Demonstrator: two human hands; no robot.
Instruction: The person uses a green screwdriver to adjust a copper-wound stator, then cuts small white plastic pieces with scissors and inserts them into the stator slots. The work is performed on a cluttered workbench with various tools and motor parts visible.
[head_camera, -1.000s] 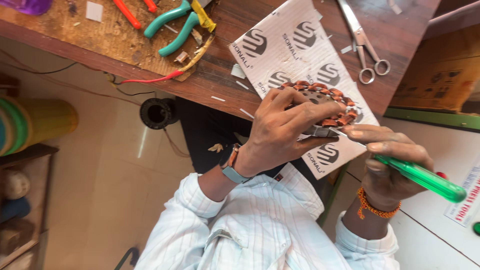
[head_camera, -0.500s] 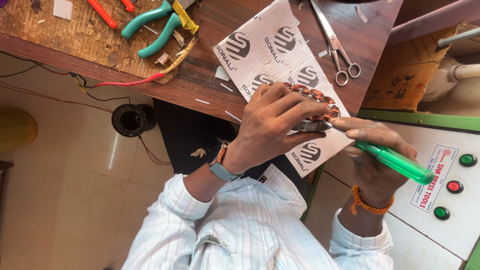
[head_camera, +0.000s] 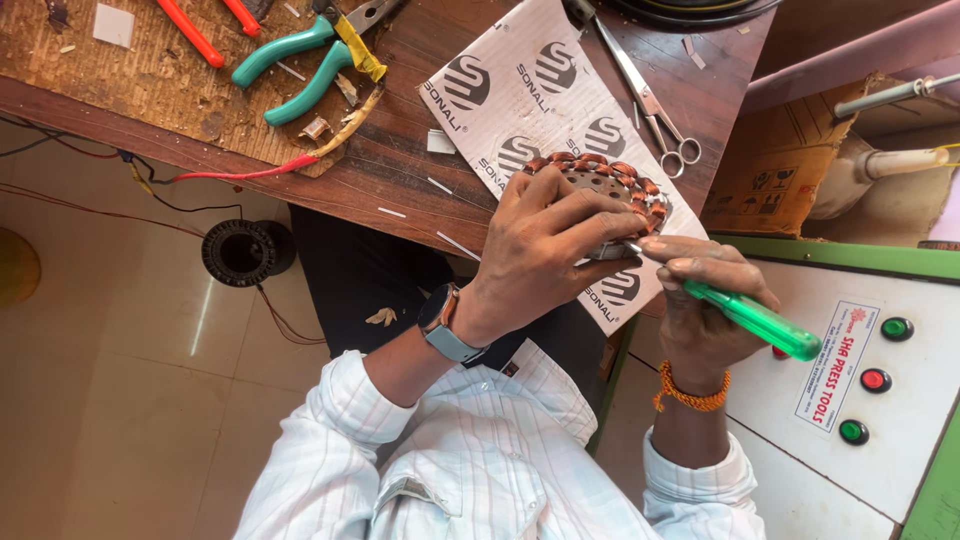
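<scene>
L hand (head_camera: 555, 250) grips motor coil (head_camera: 600, 185) at bench's near edge; R hand (head_camera: 705, 310) clutches green screwdriver (head_camera: 750, 320), tip aimed left into coil's rim.

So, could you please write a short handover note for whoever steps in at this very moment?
Left hand: gripping the round metal stator with copper-wire coils, held over the printed white sheet on the wooden bench.
Right hand: holding the green translucent-handled screwdriver, tip at the stator's near edge.
Nearby: steel scissors and teal-handled pliers lie unused on the bench.
Done: coils sit around the ring.
Left: cannot tell how far the tool work has got; the contact point is hidden by fingers.
</scene>
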